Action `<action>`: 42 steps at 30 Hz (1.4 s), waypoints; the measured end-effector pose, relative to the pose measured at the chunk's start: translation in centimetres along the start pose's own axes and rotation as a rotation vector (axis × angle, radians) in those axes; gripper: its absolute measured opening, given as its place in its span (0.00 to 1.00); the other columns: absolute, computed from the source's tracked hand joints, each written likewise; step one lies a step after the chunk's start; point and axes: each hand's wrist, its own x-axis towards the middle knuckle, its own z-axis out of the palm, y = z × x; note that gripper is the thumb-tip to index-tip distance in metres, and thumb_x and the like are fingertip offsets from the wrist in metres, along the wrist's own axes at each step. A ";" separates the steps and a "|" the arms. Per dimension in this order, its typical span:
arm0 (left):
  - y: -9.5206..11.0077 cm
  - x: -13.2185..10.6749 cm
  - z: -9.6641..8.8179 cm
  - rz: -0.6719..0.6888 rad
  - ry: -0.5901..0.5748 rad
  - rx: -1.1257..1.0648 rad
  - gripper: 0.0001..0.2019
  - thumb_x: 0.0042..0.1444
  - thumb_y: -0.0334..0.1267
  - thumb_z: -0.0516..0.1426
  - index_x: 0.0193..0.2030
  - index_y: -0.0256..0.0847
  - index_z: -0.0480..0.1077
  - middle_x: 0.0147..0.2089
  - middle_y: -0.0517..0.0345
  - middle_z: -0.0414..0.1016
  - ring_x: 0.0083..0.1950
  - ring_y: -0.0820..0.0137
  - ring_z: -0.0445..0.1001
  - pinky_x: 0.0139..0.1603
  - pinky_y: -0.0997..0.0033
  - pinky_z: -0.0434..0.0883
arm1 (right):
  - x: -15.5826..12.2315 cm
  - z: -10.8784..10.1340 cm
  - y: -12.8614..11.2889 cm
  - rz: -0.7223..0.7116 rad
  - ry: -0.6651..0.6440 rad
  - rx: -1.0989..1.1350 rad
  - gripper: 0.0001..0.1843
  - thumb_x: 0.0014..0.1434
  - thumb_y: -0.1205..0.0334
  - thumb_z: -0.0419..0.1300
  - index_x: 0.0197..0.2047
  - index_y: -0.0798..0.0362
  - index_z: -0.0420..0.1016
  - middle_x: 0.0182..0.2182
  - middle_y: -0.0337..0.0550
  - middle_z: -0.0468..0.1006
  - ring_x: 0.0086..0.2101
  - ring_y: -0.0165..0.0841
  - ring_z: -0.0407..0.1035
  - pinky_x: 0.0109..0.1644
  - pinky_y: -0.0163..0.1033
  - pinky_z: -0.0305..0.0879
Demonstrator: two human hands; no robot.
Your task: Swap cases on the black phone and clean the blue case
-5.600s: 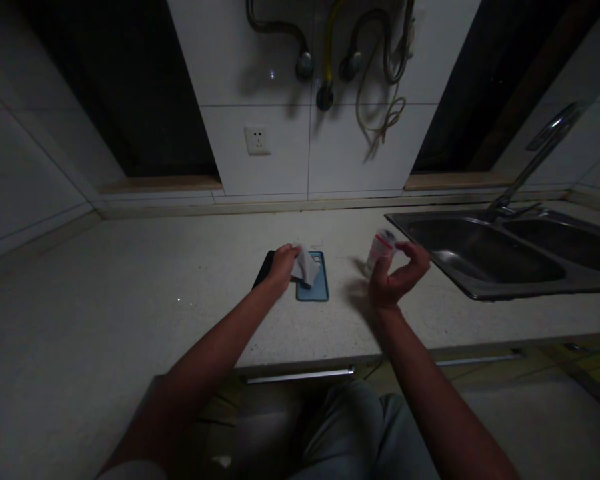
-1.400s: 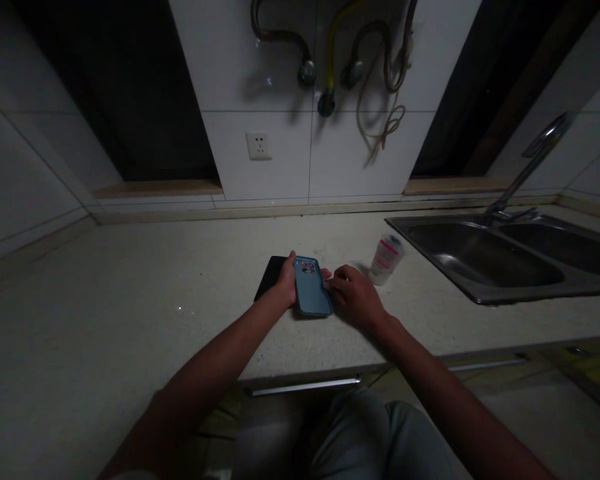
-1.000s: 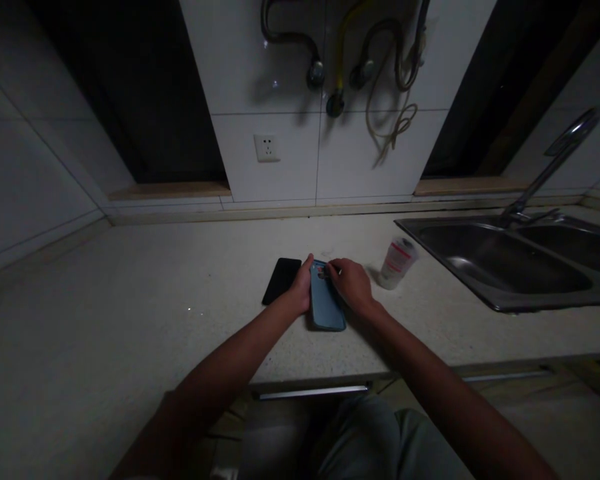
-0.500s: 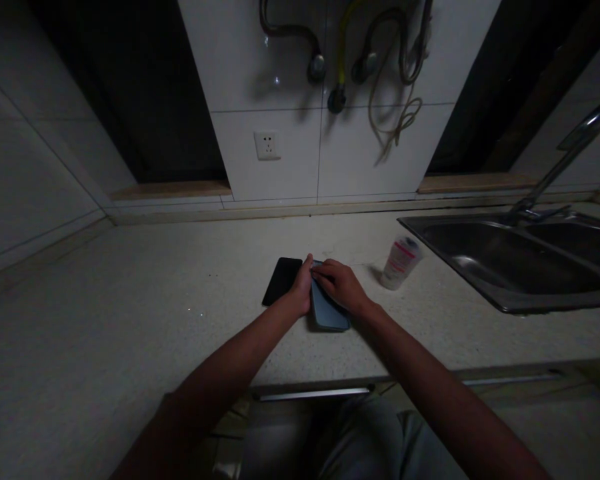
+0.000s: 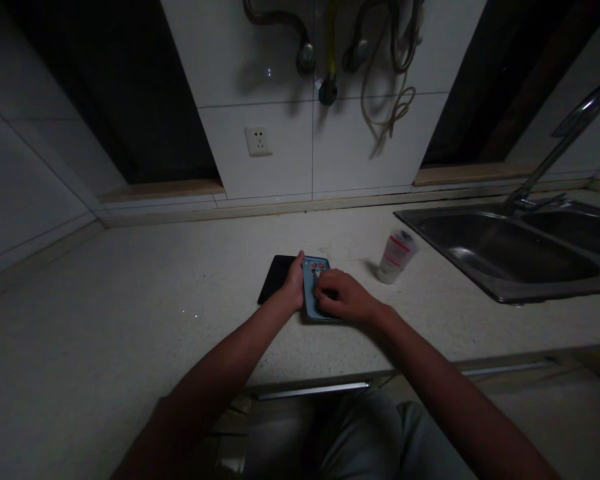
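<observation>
A blue phone case (image 5: 312,283) lies flat on the pale countertop (image 5: 130,300), camera cut-out facing up at its far end. My left hand (image 5: 294,285) grips its left edge, fingers curled against the side. My right hand (image 5: 341,297) lies over the lower part of the case, fingers bent and pressed down on it; whether anything is under them is hidden. A black phone (image 5: 275,287) lies flat just left of my left hand, touching or nearly touching the case.
A small clear plastic bottle with a red-striped label (image 5: 396,257) stands right of the case. A steel double sink (image 5: 505,250) with a tap (image 5: 560,147) fills the right. A wall socket (image 5: 258,141) and hanging hoses (image 5: 375,60) are on the tiled wall behind.
My right hand slid from the top of the case down towards its lower part, uncovering the camera cut-out. My left hand stayed on the left edge. The view shifted slightly.
</observation>
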 end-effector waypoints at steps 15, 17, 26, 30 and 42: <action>-0.3 0.1 -0.2 -0.017 0.010 0.133 0.26 0.65 0.56 0.46 0.28 0.38 0.70 0.25 0.49 0.76 0.29 0.62 0.78 0.37 0.62 0.74 | -0.3 -0.3 1.9 0.459 0.282 -0.270 0.11 0.65 0.62 0.54 0.38 0.54 0.77 0.37 0.47 0.74 0.34 0.34 0.68 0.38 0.39 0.63; -0.4 0.1 -0.2 -0.012 -0.017 0.155 0.26 0.66 0.55 0.46 0.26 0.38 0.69 0.25 0.48 0.76 0.29 0.62 0.78 0.37 0.63 0.74 | -0.3 0.0 2.1 0.373 0.276 -0.248 0.10 0.65 0.63 0.54 0.38 0.54 0.77 0.38 0.48 0.75 0.37 0.36 0.69 0.42 0.40 0.65; -0.9 -0.4 0.0 -0.037 -0.103 0.234 0.26 0.65 0.56 0.47 0.38 0.36 0.76 0.30 0.47 0.78 0.33 0.61 0.79 0.38 0.63 0.74 | -0.2 0.9 2.1 0.192 0.341 -0.195 0.10 0.64 0.66 0.56 0.43 0.52 0.79 0.43 0.51 0.81 0.44 0.42 0.73 0.50 0.49 0.67; -1.1 -0.5 0.0 -0.053 -0.095 0.230 0.25 0.65 0.56 0.48 0.39 0.37 0.76 0.30 0.47 0.79 0.34 0.60 0.79 0.39 0.63 0.74 | -0.2 1.2 2.2 0.106 0.316 -0.149 0.11 0.64 0.66 0.56 0.44 0.50 0.79 0.45 0.49 0.82 0.46 0.41 0.73 0.53 0.50 0.67; -0.3 0.2 -0.5 -0.040 0.002 0.124 0.27 0.65 0.57 0.46 0.30 0.37 0.72 0.22 0.53 0.73 0.24 0.64 0.73 0.36 0.64 0.73 | -0.2 0.4 0.6 -0.092 0.180 0.173 0.08 0.63 0.61 0.56 0.35 0.51 0.76 0.32 0.43 0.80 0.36 0.35 0.72 0.45 0.43 0.67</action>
